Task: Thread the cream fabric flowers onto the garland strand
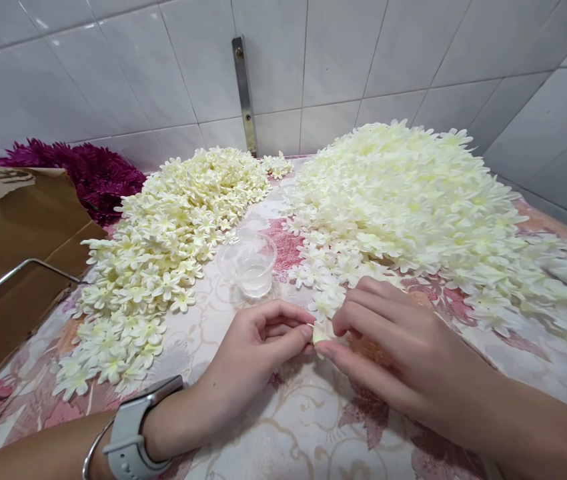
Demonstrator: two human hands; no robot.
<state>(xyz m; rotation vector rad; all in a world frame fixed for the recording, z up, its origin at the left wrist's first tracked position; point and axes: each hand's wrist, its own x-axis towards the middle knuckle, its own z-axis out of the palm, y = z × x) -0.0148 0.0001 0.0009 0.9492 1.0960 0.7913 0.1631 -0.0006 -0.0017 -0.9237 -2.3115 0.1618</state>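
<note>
Grip of the left hand is pinching a small, pale yellow-white petalled piece between thumb and forefinger, just above a cloth-covered desk printed with pink flowers and beige scrolls on white. Right hand: thumb is touching the same piece; whether its forefinger is also closing on it, cannot tell from this angle. Translucent, round plastic cup is standing just beyond the left hand. Heap of cream-white flowers is lying to the left; larger heap of pale, yellow-tinged white flowers is spreading to the right, its near edge reaching close to the right hand. Deep-purple flowers are showing behind a brown cardboard box, far left. Light-grey-strapped wristwatch is sitting below the left hand.
</note>
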